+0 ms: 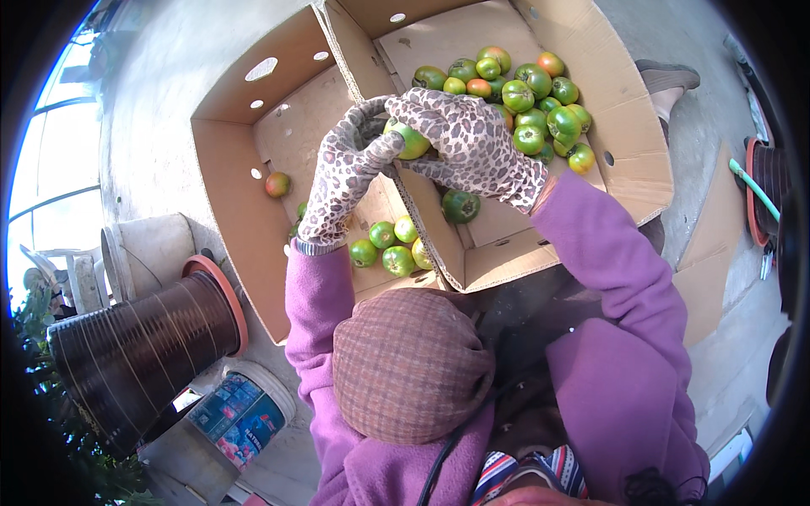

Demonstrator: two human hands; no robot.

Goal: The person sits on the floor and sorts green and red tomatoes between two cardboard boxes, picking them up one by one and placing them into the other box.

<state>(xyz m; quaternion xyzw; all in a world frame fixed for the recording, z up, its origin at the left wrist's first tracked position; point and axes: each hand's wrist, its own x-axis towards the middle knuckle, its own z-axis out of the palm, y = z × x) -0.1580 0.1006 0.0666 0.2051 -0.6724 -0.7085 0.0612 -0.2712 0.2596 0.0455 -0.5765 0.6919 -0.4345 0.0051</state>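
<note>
Both of my hands wear leopard-print gloves and meet above the wall between two cardboard boxes. My left hand (348, 164) and my right hand (465, 142) hold a green tomato (409, 140) between them. In the right cardboard box (607, 95) lies a pile of green tomatoes (517, 96), a few turning orange, and one green tomato (461, 206) lies apart nearer my body. The left cardboard box (231, 171) holds several green tomatoes (398, 260) near its front end, and a reddish tomato (277, 185) by its left wall. The gloves hide part of both boxes.
At the left stand a white bucket (171, 246), a large dark ribbed container with a red rim (145, 348) and a printed bucket (243, 411). On the right are a flat cardboard piece (709, 253), a shoe (671, 74) and a red-rimmed container (769, 190).
</note>
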